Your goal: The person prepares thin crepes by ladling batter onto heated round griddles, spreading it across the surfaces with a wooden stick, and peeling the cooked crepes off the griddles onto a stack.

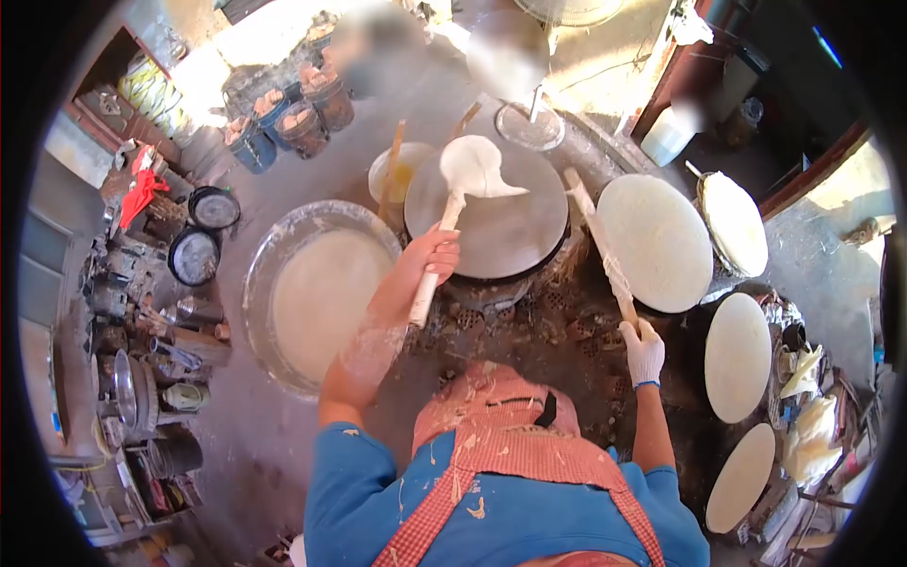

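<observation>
My left hand [434,255] is closed around the pale handle of a batter-coated ladle [470,166]. The ladle's head is over the round flat griddle [529,241], with white batter trailing off its right side. Whether that batter touches the plate I cannot tell. My right hand [644,353], in a white glove, grips the lower end of a long batter-crusted wooden stick [605,246]. The stick slants up along the griddle's right side, beside a large pale round [654,243]. Left of my left arm stands a wide metal tub [253,293] holding cream-coloured batter [326,307].
A smaller bowl [380,180] with a stick and yellow liquid stands behind the tub. Further pale rounds [738,357] line the right side. Buckets [250,149] of chunks stand at the back left. Pans [194,257] and clutter fill the left edge. Blurred shapes appear at the back.
</observation>
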`<action>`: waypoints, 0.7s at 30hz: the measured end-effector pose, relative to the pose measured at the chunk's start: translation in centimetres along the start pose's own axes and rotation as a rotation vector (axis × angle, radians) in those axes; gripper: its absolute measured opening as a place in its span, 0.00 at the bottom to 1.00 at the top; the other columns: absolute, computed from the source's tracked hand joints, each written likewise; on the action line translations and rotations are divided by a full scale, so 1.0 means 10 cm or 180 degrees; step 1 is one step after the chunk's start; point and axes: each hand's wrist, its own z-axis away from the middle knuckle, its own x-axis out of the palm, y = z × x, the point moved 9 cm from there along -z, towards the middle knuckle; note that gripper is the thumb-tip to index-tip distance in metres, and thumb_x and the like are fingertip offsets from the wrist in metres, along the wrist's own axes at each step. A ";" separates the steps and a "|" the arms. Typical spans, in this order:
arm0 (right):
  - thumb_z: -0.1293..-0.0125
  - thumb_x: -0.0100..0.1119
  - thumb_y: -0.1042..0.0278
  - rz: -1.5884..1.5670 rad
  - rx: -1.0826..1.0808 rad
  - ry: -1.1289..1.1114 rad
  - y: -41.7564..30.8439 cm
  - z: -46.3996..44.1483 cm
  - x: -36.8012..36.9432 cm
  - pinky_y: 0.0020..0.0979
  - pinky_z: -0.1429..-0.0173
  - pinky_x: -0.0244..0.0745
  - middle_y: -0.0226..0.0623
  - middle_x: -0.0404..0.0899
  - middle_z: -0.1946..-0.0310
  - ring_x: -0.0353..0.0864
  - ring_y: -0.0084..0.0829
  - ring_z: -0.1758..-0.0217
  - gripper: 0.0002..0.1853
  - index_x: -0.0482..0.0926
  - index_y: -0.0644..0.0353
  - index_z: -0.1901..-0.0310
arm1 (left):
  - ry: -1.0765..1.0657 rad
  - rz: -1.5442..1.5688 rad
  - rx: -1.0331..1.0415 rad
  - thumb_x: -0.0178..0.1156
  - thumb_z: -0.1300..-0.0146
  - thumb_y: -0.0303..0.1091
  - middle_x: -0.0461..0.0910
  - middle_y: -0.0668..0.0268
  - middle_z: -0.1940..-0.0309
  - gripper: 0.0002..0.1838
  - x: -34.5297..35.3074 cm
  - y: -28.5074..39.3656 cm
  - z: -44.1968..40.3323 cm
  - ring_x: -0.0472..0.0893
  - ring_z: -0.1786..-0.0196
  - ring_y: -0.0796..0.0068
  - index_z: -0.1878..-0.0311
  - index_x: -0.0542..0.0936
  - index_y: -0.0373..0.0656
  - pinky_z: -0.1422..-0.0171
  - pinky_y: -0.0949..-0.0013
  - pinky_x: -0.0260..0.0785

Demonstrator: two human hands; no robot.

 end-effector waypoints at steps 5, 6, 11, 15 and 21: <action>0.41 0.58 0.58 -0.0212 -0.1109 -0.0093 -0.87 -0.39 0.55 0.39 0.54 0.74 0.49 0.79 0.60 0.80 0.47 0.57 0.21 0.75 0.42 0.44 | 0.1476 -0.2856 0.1023 0.51 0.44 0.22 0.59 0.72 0.85 0.25 -0.33 0.61 -0.92 0.59 0.89 0.81 0.44 0.62 0.58 0.90 0.76 0.53; 0.41 0.56 0.55 0.0244 -0.0665 -0.0458 -0.95 -0.47 0.80 0.43 0.56 0.73 0.50 0.80 0.64 0.79 0.49 0.60 0.19 0.75 0.38 0.46 | 0.1256 -0.2948 0.1136 0.49 0.46 0.22 0.61 0.70 0.85 0.28 -0.47 0.66 -1.12 0.62 0.89 0.80 0.41 0.61 0.57 0.89 0.73 0.56; 0.45 0.59 0.60 -0.0401 -0.0575 -0.0487 -0.37 -0.81 1.25 0.35 0.56 0.75 0.47 0.82 0.63 0.83 0.40 0.62 0.20 0.79 0.45 0.49 | 0.2937 -0.6351 0.2715 0.50 0.49 0.25 0.77 0.49 0.71 0.37 -0.84 1.48 -1.01 0.80 0.68 0.56 0.32 0.60 0.57 0.64 0.54 0.71; 0.44 0.64 0.69 -0.2981 0.1325 -0.0908 -0.55 -0.61 1.19 0.23 0.60 0.74 0.42 0.83 0.67 0.80 0.26 0.65 0.20 0.79 0.52 0.47 | 0.3172 -0.7679 0.2440 0.49 0.46 0.26 0.76 0.48 0.66 0.37 -0.62 1.46 -0.72 0.78 0.61 0.49 0.30 0.57 0.61 0.55 0.53 0.69; 0.40 0.55 0.56 0.0725 -0.0344 -0.0249 -0.70 -1.21 1.53 0.39 0.62 0.75 0.48 0.80 0.68 0.82 0.45 0.67 0.15 0.81 0.45 0.52 | 0.2614 -0.6580 0.3870 0.49 0.45 0.25 0.77 0.50 0.58 0.38 0.16 1.71 -0.53 0.78 0.61 0.52 0.29 0.55 0.60 0.55 0.57 0.69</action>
